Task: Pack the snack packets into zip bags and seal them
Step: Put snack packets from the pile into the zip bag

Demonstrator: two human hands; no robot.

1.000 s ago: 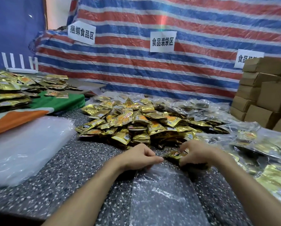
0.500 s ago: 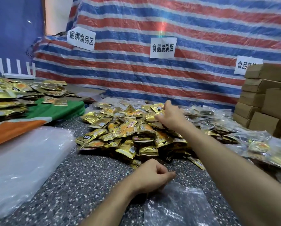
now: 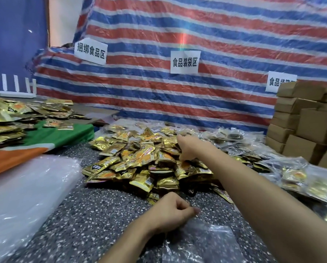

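One view, from the head camera. I look down on a dark speckled table (image 3: 94, 215). A heap of gold snack packets (image 3: 140, 164) lies in the middle of it, well forward of me.

The right hand (image 3: 187, 149) is stretched out over the far right side of that heap, its fingers down among the packets. I cannot tell whether they are spread or closed on one.

The left hand (image 3: 170, 211) sits nearer to me, on the table just in front of the heap. Its fingers are curled and its thumb is pressed to the forefinger, pinching the upper edge of a clear zip bag (image 3: 202, 242). The bag lies flat on the table and runs toward the bottom of the frame.

At the left edge lies a stack of clear plastic (image 3: 26, 196). Beyond it, a green and orange cloth (image 3: 50, 137) carries more gold packets (image 3: 7, 114).

To the right of the heap lie filled clear bags (image 3: 301, 177) holding gold packets, and behind them brown cardboard boxes (image 3: 306, 130) are stacked.

Across the back hangs a red, white and blue striped tarp (image 3: 178, 101) with white paper signs (image 3: 185, 62) printed in Chinese characters. The rightmost sign is partly hidden by the boxes.
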